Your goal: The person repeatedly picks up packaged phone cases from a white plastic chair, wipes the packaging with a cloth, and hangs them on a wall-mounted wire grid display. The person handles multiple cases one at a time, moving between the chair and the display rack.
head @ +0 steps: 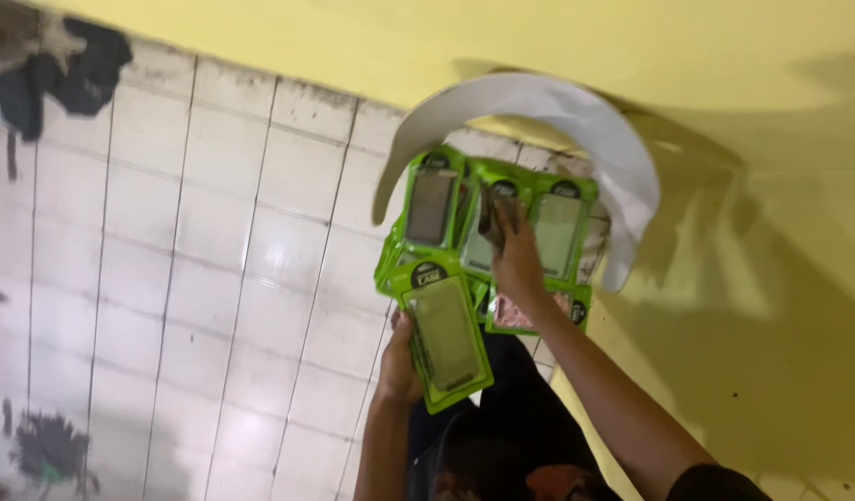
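- The forearms rise from the bottom edge, nearest the camera, over a dark garment (529,408) at the bottom centre.
- The yellow wall (724,74) fills the top and right of the view; a tiled surface of pale squares (186,278) with dark joints covers the left.
- A white curved band (576,111) arches over the packs, close against the yellow wall.
- A fan of green blister packs (502,232), each with a clear window showing a flat case, sits below the band, between the two hands.
- The left hand (397,362) is closed on the lower edge of the front green pack (443,339), which tilts toward the lower right.
- The right hand (517,255) lies on the upper packs, fingers (502,209) pinching a dark-windowed pack (491,209) in the middle of the fan.
- The hands are apart, each clamped on its own pack.
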